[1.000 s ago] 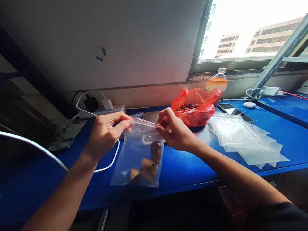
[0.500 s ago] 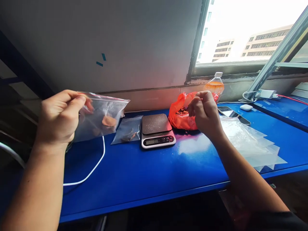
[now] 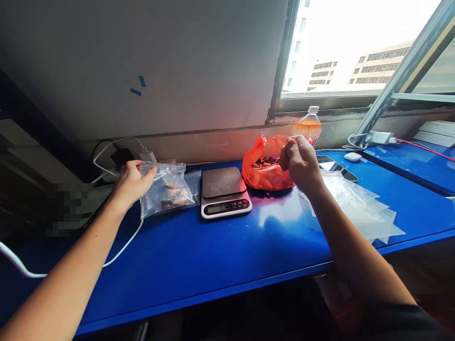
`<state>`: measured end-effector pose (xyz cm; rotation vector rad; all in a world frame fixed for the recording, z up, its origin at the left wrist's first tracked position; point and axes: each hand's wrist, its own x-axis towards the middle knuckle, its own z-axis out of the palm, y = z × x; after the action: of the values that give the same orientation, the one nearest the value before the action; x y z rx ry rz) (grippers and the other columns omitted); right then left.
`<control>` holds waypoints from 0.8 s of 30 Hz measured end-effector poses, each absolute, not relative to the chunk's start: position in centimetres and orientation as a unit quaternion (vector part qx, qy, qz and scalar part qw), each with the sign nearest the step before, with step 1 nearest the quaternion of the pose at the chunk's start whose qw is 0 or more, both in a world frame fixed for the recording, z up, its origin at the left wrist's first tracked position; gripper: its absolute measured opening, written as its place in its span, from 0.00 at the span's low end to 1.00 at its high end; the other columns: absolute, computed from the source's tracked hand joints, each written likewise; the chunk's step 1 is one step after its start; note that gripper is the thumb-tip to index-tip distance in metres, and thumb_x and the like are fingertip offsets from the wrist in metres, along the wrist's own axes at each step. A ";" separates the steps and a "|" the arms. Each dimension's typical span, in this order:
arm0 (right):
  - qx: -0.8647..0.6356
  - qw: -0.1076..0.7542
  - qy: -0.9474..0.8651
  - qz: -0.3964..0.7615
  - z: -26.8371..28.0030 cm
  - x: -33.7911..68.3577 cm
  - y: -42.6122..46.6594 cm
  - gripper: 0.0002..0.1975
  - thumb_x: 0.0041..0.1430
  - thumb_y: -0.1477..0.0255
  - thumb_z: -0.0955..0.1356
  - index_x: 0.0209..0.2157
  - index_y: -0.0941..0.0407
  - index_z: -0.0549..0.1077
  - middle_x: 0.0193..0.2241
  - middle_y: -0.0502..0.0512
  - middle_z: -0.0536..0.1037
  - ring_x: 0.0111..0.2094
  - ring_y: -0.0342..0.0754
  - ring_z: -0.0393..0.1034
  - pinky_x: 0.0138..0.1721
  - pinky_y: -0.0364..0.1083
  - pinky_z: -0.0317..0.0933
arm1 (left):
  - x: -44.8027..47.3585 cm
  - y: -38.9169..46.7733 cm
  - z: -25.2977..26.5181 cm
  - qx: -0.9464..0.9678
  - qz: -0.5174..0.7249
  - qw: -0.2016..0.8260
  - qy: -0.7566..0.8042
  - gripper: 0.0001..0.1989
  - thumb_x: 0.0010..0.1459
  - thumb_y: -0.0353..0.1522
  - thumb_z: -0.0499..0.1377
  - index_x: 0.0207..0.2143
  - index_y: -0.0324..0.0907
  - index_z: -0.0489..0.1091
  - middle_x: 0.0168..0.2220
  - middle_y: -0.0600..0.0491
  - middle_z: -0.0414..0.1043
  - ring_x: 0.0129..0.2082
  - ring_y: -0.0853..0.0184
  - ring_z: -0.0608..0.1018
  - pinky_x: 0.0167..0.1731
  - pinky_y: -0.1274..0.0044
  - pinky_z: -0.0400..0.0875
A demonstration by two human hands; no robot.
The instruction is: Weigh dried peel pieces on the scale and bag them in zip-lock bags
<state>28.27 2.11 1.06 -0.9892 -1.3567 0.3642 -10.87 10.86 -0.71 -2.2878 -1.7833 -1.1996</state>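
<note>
My left hand (image 3: 132, 185) pinches the top edge of a clear zip-lock bag (image 3: 149, 199) with several brown, dried-looking pieces (image 3: 177, 195) inside. This bag is low over the table's left part, overlapping another clear zip-lock bag (image 3: 194, 182). To its right stands a kitchen scale (image 3: 223, 183) with a bare dark plate and a lit display. My right hand (image 3: 302, 163) is closed in a raised fist, thumb against fingers; anything in it is hidden. Just behind it sits an open red plastic bag (image 3: 268, 176) holding dark brown pieces.
A fanned stack of clear bags (image 3: 359, 208) lies at the right, beside a phone (image 3: 341, 166) and a white case (image 3: 352, 157). An orange drink bottle (image 3: 307, 127) stands at the back. A white cable (image 3: 124, 251) crosses the blue table (image 3: 213, 265) at left.
My left hand has moved away from me and lowered the filled zip-lock bag to the table's left part, beside the scale. My right hand stays closed in about the same place.
</note>
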 end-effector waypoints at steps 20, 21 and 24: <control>-0.155 0.470 -0.527 0.691 0.4 21.4 -2.1 0.16 0.61 0.61 0.66 0.27 0.54 0.57 0.13 0.38 0.49 0.14 0.37 0.47 0.20 0.40 0.46 | -5.3 5.5 -2.0 -0.796 -0.280 0.092 -0.528 0.34 0.59 0.40 0.55 0.62 0.36 0.46 0.59 0.36 0.53 0.62 0.48 0.59 0.60 0.56 0.56; -0.153 0.465 -0.530 0.693 0.4 21.4 -2.3 0.15 0.62 0.61 0.66 0.28 0.54 0.58 0.13 0.38 0.49 0.14 0.37 0.47 0.20 0.40 0.48 | -5.3 5.6 -2.3 -0.798 -0.274 0.085 -0.530 0.34 0.59 0.41 0.54 0.63 0.38 0.46 0.59 0.37 0.53 0.62 0.49 0.59 0.60 0.55 0.55; -0.137 0.454 -0.550 0.687 0.3 21.4 -2.7 0.13 0.63 0.62 0.65 0.30 0.55 0.60 0.13 0.38 0.52 0.14 0.37 0.49 0.20 0.40 0.51 | -5.4 5.7 -2.9 -0.803 -0.251 0.070 -0.536 0.35 0.59 0.42 0.54 0.64 0.41 0.45 0.60 0.38 0.53 0.62 0.48 0.58 0.60 0.55 0.55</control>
<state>21.36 -2.74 0.34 -0.3369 -1.3578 1.6955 -5.40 5.68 -2.93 -2.4158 -1.6142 -0.7562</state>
